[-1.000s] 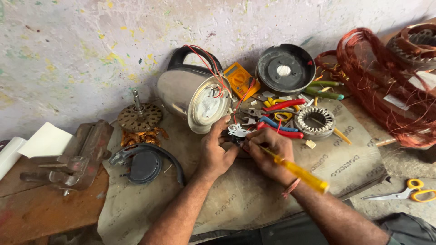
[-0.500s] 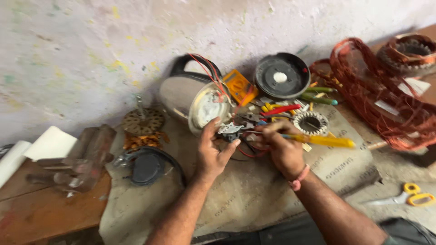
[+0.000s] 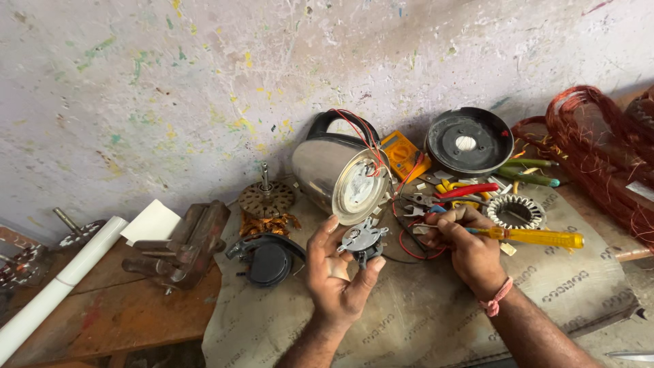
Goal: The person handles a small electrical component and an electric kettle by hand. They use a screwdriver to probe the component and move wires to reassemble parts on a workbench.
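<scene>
Left hand (image 3: 334,276) grips a small round metal part (image 3: 362,240). Right hand (image 3: 466,249) is closed around a yellow-handled screwdriver (image 3: 535,236). A steel kettle (image 3: 340,174) lies on its side near the worktop's (image 3: 422,320) back edge.

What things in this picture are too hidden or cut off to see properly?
All in the head view:
- The screwdriver tip: hidden behind the right hand.
- The small round part: its back is covered by the left hand.
- The copper wire coils: cut off by the right edge.
- The kettle inside: faces away.
- The white pipe: cut off at the bottom-left corner.
</scene>
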